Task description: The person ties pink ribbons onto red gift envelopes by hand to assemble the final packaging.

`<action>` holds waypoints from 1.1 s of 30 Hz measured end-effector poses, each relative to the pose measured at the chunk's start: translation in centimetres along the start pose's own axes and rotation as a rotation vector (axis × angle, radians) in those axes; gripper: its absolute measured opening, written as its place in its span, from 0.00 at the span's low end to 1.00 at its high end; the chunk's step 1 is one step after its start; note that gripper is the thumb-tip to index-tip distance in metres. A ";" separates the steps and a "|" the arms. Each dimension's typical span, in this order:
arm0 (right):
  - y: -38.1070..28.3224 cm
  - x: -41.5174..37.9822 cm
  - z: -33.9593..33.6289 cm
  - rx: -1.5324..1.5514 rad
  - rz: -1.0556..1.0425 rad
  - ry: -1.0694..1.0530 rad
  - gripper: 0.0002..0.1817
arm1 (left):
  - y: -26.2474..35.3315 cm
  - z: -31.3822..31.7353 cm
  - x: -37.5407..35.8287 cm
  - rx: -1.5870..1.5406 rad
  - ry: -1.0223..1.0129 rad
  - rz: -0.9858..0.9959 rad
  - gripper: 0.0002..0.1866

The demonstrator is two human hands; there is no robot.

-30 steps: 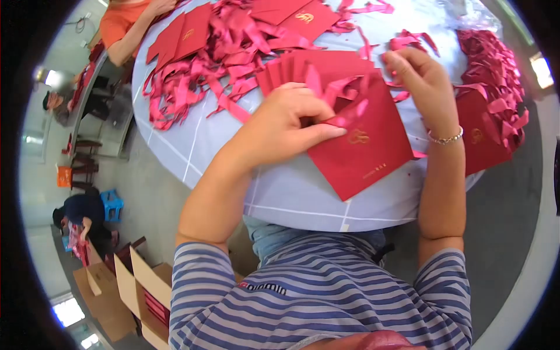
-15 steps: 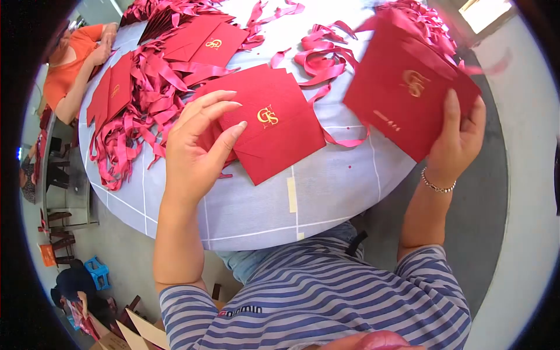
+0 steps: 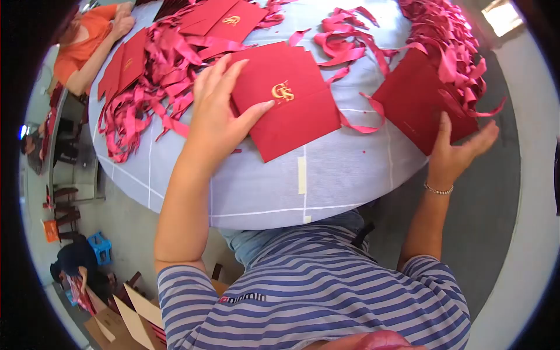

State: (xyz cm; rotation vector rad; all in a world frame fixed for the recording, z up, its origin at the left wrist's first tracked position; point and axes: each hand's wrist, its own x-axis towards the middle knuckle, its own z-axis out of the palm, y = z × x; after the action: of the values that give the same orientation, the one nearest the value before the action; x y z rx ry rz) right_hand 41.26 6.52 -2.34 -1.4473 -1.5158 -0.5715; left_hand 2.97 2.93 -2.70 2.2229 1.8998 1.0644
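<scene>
A stack of flat red paper envelopes (image 3: pixel 303 114) with a gold monogram lies on the table before me. My left hand (image 3: pixel 224 114) is at the stack's left side, thumb stretched over the top envelope near the monogram and fingers spread at its edge. At the table's right edge lies another red envelope (image 3: pixel 408 96), its gold monogram not showing. My right hand (image 3: pixel 458 149) is at that envelope's near edge, thumb upright against it and fingers stretched away to the right. Pink-red ribbons (image 3: pixel 446 46) pile over that envelope's far end.
More ribbons (image 3: pixel 169 76) heap on the left, beside red envelopes (image 3: pixel 233 20) at the back and others (image 3: pixel 125 64) at the left. A person in orange (image 3: pixel 87 44) sits across the left side. Open cardboard boxes (image 3: pixel 137 315) stand on the floor, near a blue stool (image 3: pixel 100 248).
My right hand has lowered the envelope onto the right side of the table and loosened its fingers. My left hand has moved closer over the stack. The view has shifted slightly.
</scene>
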 end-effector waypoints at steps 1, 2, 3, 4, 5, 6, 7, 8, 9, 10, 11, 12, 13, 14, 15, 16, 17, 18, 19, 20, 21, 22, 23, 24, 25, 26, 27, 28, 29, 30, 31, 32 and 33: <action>-0.5 0.1 -0.3 -0.014 -0.084 0.055 0.50 | -0.3 0.2 -0.1 0.016 -0.020 0.002 0.39; -1.1 0.5 -0.6 -0.029 -0.167 0.113 0.47 | -0.4 0.3 -0.1 0.023 -0.029 0.003 0.40; -3.1 0.9 -0.6 0.057 -0.245 0.255 0.37 | -0.5 0.4 -0.1 0.027 -0.039 0.006 0.40; -3.8 1.0 -0.8 0.070 -0.241 0.250 0.37 | -0.4 0.4 -0.1 0.031 -0.055 0.009 0.41; -4.3 0.9 -1.2 0.176 -0.324 0.060 0.30 | -0.4 0.5 -0.1 0.040 -0.057 0.003 0.41; -4.7 0.7 -1.3 0.278 -0.406 -0.131 0.24 | -0.5 0.6 0.0 0.047 -0.057 -0.001 0.40; -6.3 -0.2 -0.5 0.564 -0.294 -0.288 0.12 | -0.6 0.7 -0.1 0.049 -0.057 -0.002 0.40; -6.8 -1.0 0.0 0.540 -0.363 -0.459 0.12 | -0.7 0.7 -0.1 0.049 -0.058 -0.002 0.40; -7.9 -1.7 0.6 0.563 -0.347 -0.553 0.15 | -0.8 0.7 0.0 0.035 -0.063 -0.005 0.39; -8.6 -1.9 1.0 0.463 -0.385 -0.610 0.17 | -0.9 0.7 0.0 0.021 -0.064 -0.007 0.38; -8.9 -2.1 1.4 0.361 -0.423 -0.665 0.18 | -1.0 0.7 0.0 0.018 -0.060 -0.008 0.38; -8.7 -2.5 2.3 0.437 -0.356 -0.658 0.19 | -1.3 0.6 0.1 0.007 -0.059 -0.012 0.37; -8.5 -2.3 2.8 0.438 -0.364 -0.658 0.19 | -1.6 0.5 0.2 -0.003 -0.058 -0.018 0.35; -8.2 -2.1 3.1 0.491 -0.266 -0.701 0.18 | -1.8 0.6 0.2 -0.003 -0.051 -0.024 0.35; -8.4 -1.8 3.5 0.542 -0.165 -0.745 0.17 | -1.9 0.7 0.2 -0.015 -0.020 -0.014 0.33; -9.0 -0.6 3.5 0.561 -0.139 -0.818 0.14 | -2.0 0.7 0.2 -0.028 0.009 -0.001 0.31; -9.2 0.1 4.1 0.561 -0.141 -0.817 0.14 | -1.9 0.4 0.3 -0.028 0.011 -0.001 0.31; -9.3 0.9 5.1 0.471 -0.218 -0.846 0.14 | -1.7 0.1 0.5 -0.045 0.021 0.019 0.29; -9.4 1.6 6.2 0.380 -0.294 -0.872 0.13 | -1.6 -0.2 0.6 -0.061 0.032 0.040 0.28; -9.3 2.0 7.4 0.214 -0.379 -0.913 0.13 | -1.4 -0.2 0.5 -0.061 0.035 0.043 0.28; -10.0 2.5 8.2 0.216 -0.382 -0.907 0.13 | -1.3 -0.4 0.5 -0.132 0.006 -0.009 0.26; -11.1 2.7 9.0 0.068 -0.399 -0.953 0.13 | -1.1 -0.5 0.4 -0.201 -0.022 -0.062 0.25; -12.0 3.0 9.6 -0.079 -0.415 -0.996 0.12 | -1.0 -0.6 0.4 -0.161 -0.011 -0.063 0.25; -12.2 2.7 10.5 -0.070 -0.449 -0.925 0.14 | -0.9 -0.7 0.3 -0.152 -0.004 -0.066 0.25; -12.5 2.6 10.9 -0.062 -0.457 -0.920 0.14 | -0.9 -0.8 0.3 -0.189 -0.027 -0.080 0.25; -12.8 2.6 11.3 -0.064 -0.392 -0.971 0.14 | -1.0 -0.9 0.3 -0.228 -0.048 -0.093 0.25; -13.0 2.7 11.7 -0.069 -0.329 -1.015 0.14 | -1.2 -0.7 0.3 -0.260 -0.041 -0.074 0.24; -12.2 2.0 12.2 0.039 -0.334 -0.896 0.11 | -1.3 -0.6 0.3 -0.265 -0.040 -0.077 0.24; -11.3 1.6 12.9 0.112 -0.318 -0.893 0.08 | -1.2 -0.6 0.3 -0.266 -0.032 -0.076 0.23; -10.6 1.5 13.3 0.189 -0.304 -0.888 0.06 | -1.2 -0.6 0.2 -0.306 -0.030 -0.096 0.23; -10.5 1.6 13.0 0.211 -0.264 -0.909 0.03 | -1.1 -0.7 0.2 -0.317 -0.029 -0.105 0.23; -10.2 1.8 12.5 0.200 -0.259 -0.889 0.04 | -1.1 -0.8 0.2 -0.325 -0.028 -0.113 0.23; -10.0 1.9 12.0 0.189 -0.253 -0.869 0.06 | -1.1 -0.8 0.1 -0.332 -0.008 -0.086 0.23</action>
State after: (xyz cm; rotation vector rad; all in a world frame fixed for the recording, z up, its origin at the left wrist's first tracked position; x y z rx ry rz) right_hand 28.42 15.58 -3.56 -1.4315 -2.3717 0.1079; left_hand 1.62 2.98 -2.54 1.9444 1.6535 1.2479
